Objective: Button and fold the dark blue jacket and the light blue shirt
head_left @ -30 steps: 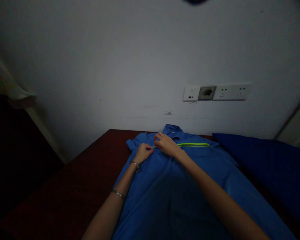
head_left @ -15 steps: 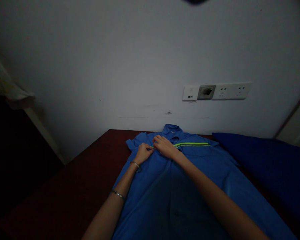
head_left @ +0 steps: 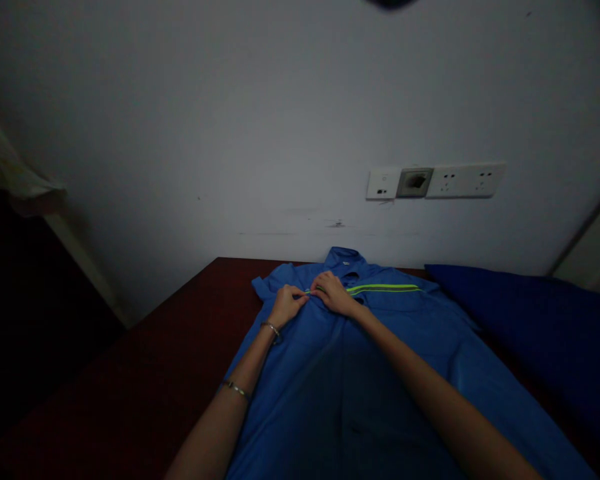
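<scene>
A blue work shirt [head_left: 405,340] with a yellow-green reflective stripe [head_left: 387,288] across its chest lies spread out, collar towards the wall. My left hand [head_left: 286,305] pinches the shirt's cloth at the left end of the stripe, on the chest. Close beside it, my right hand [head_left: 331,293] has its fingers closed on the same strip of cloth. Only a short piece of stripe shows between the two sets of fingertips. Any button or small part under the fingers is too small to make out. Two bracelets circle my left wrist and forearm.
The shirt rests on a dark red-brown tabletop [head_left: 180,333] pushed against a pale wall [head_left: 205,120]. A darker blue cloth [head_left: 520,320] lies on the right. Wall sockets [head_left: 460,181] are above the table. Some light fabric [head_left: 10,160] hangs at the far left.
My right hand has shifted slightly right and its fingers have curled down onto the cloth, opening a small gap to my left hand. The left hand has barely moved.
</scene>
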Tool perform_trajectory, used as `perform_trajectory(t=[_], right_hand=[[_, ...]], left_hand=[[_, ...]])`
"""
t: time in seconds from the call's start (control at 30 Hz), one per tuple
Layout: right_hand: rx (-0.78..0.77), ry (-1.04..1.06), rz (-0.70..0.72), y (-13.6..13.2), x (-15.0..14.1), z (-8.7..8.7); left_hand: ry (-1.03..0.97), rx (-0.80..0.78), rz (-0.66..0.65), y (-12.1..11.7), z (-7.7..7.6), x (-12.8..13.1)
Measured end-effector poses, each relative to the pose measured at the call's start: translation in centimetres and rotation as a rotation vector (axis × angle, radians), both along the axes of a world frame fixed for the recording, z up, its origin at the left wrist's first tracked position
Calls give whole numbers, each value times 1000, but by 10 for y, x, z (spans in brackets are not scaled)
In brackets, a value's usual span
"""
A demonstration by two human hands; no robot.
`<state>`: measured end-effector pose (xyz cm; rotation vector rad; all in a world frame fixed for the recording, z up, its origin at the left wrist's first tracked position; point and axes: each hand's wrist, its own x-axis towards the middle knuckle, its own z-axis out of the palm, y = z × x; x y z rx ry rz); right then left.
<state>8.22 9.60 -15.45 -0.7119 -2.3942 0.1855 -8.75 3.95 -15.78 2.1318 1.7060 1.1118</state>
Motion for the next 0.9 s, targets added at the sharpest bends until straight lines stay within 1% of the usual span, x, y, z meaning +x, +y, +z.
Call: perform_trajectory(t=[0.13, 0.23, 0.4, 0.57, 0.73, 0.9], right_hand=[[-71, 36, -10, 3, -2, -5], [-89, 23, -22, 1, -3, -3], [-32, -26, -41, -6, -4, 4], [-2, -61, -41, -8, -3, 8], [-41, -36, -27, -4, -2, 3], [-144, 102, -4, 5, -6, -9]], left_hand=[[17, 35, 1, 0, -3, -2], [6, 33, -7, 0, -3, -3], [-28, -10, 9, -2, 1, 2], [-55, 14, 62, -4, 4, 9], [-21, 46, 73, -2, 0, 9], [-32, 102, 59, -1, -2, 9]])
